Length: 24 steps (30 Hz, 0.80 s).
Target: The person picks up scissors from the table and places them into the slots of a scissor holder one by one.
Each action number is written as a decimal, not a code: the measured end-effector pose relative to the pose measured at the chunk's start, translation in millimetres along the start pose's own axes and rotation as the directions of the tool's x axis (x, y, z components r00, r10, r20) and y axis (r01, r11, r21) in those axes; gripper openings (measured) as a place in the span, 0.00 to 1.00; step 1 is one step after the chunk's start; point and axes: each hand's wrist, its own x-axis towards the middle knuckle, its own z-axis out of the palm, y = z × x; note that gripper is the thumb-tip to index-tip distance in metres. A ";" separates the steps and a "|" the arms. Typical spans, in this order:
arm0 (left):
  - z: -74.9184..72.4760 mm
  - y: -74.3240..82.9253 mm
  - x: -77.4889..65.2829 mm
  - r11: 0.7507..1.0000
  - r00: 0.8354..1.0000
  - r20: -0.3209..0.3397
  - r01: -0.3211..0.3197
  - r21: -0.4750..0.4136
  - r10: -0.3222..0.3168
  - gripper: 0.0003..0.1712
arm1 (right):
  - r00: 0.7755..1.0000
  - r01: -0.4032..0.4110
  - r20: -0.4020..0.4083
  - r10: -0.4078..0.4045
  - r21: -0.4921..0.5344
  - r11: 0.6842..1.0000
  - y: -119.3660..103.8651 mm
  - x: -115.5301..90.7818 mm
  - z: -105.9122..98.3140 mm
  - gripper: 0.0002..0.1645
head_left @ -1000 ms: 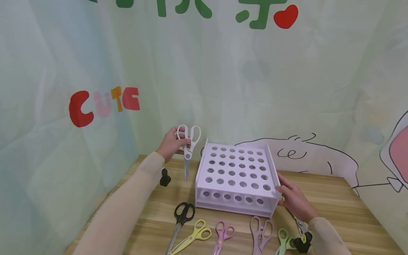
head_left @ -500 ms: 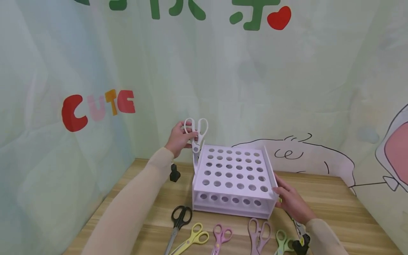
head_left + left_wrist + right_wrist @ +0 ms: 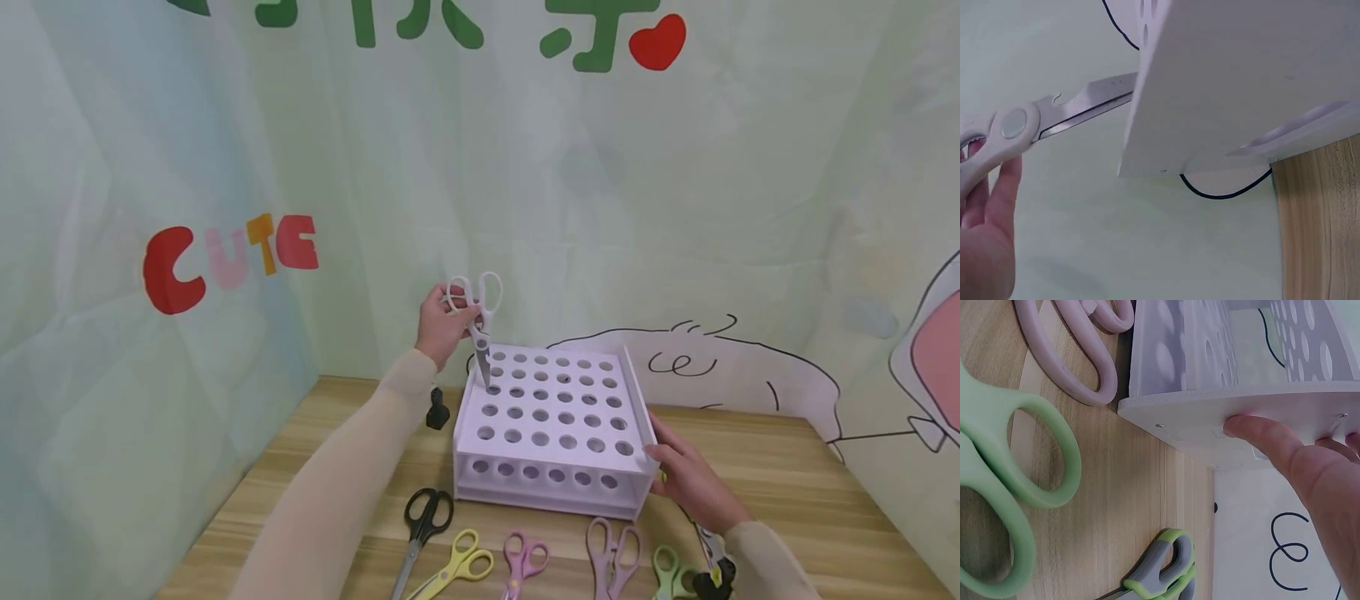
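Observation:
My left hand (image 3: 441, 327) pinches white-handled scissors (image 3: 482, 342) by the handle. Their blades point down, tips close to a hole in the left column of the white rack (image 3: 553, 457); whether they enter it I cannot tell. In the left wrist view the metal blades (image 3: 1085, 103) pass behind the rack's side panel (image 3: 1222, 81), which hides the tips. On the rack's right side rests my right hand (image 3: 693, 479), fingers stretched along the panel. The right wrist view shows its thumb (image 3: 1266, 434) pressing the panel's outer face.
Along the table front lie black scissors (image 3: 423, 525), yellow scissors (image 3: 461, 562), pink scissors (image 3: 519, 562), mauve scissors (image 3: 611, 558) and green scissors (image 3: 666, 571). Grey-and-green scissors (image 3: 1160, 569) lie beside the rack's right side. A printed curtain (image 3: 540, 208) hangs behind.
My left hand has carried the white scissors rightward, from beside the rack to above its left columns of holes. The right hand stays on the rack's side.

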 end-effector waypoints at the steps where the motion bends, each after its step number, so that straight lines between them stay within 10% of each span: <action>1: 0.9 -2.3 0.0 1.000 1.000 -0.011 -0.015 0.001 0.015 0.19 | 1.000 -0.001 0.003 0.001 -0.001 1.000 0.1 -0.3 0.1 0.39; 24: 6.6 -26.2 -18.2 0.948 0.984 0.174 -0.081 0.309 0.027 0.13 | 1.000 0.007 0.003 -0.007 0.016 1.000 2.6 -0.2 2.5 0.40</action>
